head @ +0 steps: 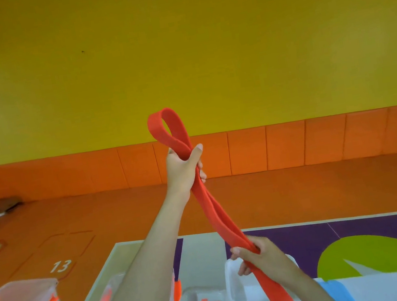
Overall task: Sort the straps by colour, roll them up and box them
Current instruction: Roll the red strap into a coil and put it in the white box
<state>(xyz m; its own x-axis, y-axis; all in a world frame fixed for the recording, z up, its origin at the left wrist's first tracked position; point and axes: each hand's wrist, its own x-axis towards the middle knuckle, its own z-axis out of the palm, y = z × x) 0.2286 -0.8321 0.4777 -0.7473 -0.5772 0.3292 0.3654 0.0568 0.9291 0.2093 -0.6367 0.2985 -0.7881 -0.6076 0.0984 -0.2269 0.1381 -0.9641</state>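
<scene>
Yellow wall [174, 48] behind. Steep, doubled red strap [216, 213] — left grip [184, 168] clasps it high, right grip [261, 256] low.

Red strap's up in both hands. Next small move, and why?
Probably curl the looped top over to start the roll: the red strap hangs doubled and unrolled, the left hand gripping just under its loop, the right hand gripping lower.

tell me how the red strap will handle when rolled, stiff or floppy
Probably flexible with some body: the red strap holds an open loop above the left hand, yet bends softly down to the right hand. Likely light, being thin and held high.
</scene>
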